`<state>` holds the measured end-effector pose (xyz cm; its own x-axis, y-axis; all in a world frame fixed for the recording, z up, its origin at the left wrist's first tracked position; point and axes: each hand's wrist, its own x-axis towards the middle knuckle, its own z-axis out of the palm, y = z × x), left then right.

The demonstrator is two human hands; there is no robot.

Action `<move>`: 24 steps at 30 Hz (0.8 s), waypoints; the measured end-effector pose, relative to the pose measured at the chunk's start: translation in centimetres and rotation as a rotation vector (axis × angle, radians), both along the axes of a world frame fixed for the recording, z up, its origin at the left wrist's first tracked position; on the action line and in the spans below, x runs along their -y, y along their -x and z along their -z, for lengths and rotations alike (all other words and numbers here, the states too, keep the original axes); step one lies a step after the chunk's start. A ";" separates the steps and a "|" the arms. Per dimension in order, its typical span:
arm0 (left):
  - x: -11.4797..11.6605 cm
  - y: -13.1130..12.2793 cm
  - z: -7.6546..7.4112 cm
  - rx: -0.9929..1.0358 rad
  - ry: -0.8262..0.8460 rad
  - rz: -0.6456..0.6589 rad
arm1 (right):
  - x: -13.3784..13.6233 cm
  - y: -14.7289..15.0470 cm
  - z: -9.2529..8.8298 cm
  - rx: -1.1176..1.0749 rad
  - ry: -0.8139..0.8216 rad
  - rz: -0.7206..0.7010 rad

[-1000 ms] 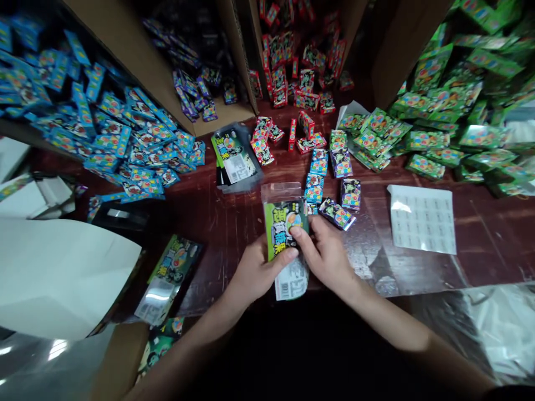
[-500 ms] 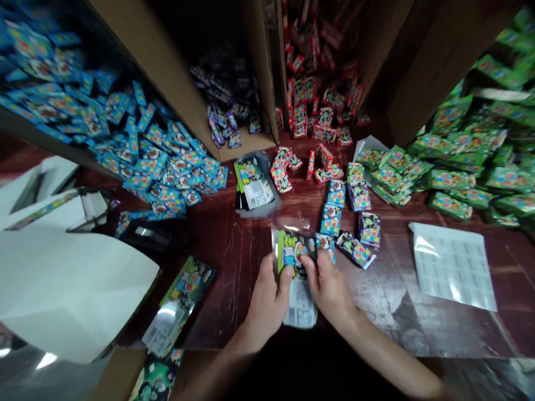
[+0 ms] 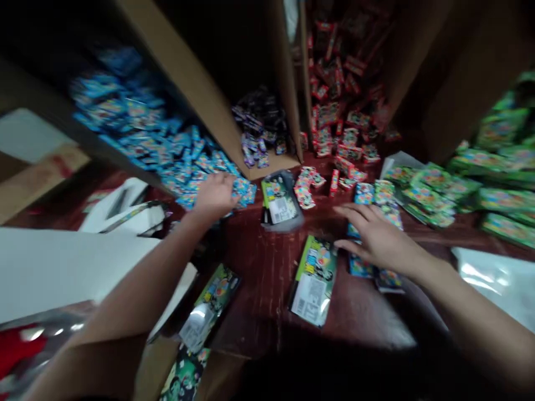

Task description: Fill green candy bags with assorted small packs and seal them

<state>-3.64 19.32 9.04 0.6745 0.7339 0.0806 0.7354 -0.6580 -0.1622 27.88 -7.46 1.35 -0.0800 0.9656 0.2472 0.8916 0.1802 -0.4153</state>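
Note:
My left hand (image 3: pixel 215 195) reaches over the front edge of the pile of small blue packets (image 3: pixel 188 159). Its fingers look loosely stretched, though motion blurs them; no packet shows plainly in its grasp. My right hand (image 3: pixel 378 239) is spread, thumb apart from the fingers, over rows of small blue packets (image 3: pixel 360 266) and purple packets (image 3: pixel 389 278), partly covering them. Left of its thumb, a flat green-and-black printed pouch (image 3: pixel 315 278) with a white label lies on the table. Another such pouch (image 3: pixel 211 306) lies further left.
Cardboard boxes at the back hold purple packets (image 3: pixel 261 128), red packets (image 3: pixel 334 122) and green packets (image 3: pixel 501 167). A stack of pouches (image 3: pixel 281 200) lies beside loose red packets (image 3: pixel 305 186). A clear-wrapped white sheet (image 3: pixel 493 278) is at right, white card (image 3: pixel 62 267) at left.
Both hands have let go of the pouch, which now lies on the table. The left hand has moved up and left to the blue pile, the right hand over the packet rows. The view has shifted.

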 end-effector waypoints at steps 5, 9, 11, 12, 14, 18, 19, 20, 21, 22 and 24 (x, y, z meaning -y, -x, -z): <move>7.2 -5.1 3.1 0.172 0.207 0.330 | 5.6 -5.2 -0.6 0.075 0.228 0.102; 17.1 -11.9 6.5 0.161 0.425 0.526 | 11.7 -6.2 0.1 0.029 0.460 -0.011; 20.5 -15.2 8.0 0.122 0.435 0.570 | 12.5 -5.4 1.0 0.035 0.473 -0.038; 21.5 -16.4 8.7 0.106 0.422 0.572 | 12.4 -5.0 1.5 0.050 0.444 -0.025; 22.4 -18.0 9.6 0.087 0.404 0.564 | 11.7 -4.2 2.5 0.080 0.370 0.029; 22.8 -17.7 9.7 0.065 0.479 0.579 | 11.1 -3.7 3.8 0.103 0.302 0.123; 23.1 -17.3 9.5 0.059 0.511 0.585 | 11.4 -3.6 3.9 0.102 0.296 0.129; 23.4 -16.9 9.5 0.058 0.539 0.592 | 11.8 -3.5 4.1 0.098 0.292 0.130; 23.8 -16.6 9.4 0.063 0.562 0.600 | 12.3 -3.4 4.2 0.092 0.291 0.128; 24.2 -16.3 9.5 0.075 0.577 0.606 | 12.9 -3.2 4.2 0.088 0.294 0.123; 25.0 -16.1 9.8 0.103 0.587 0.602 | 14.0 -2.9 4.3 0.086 0.308 0.108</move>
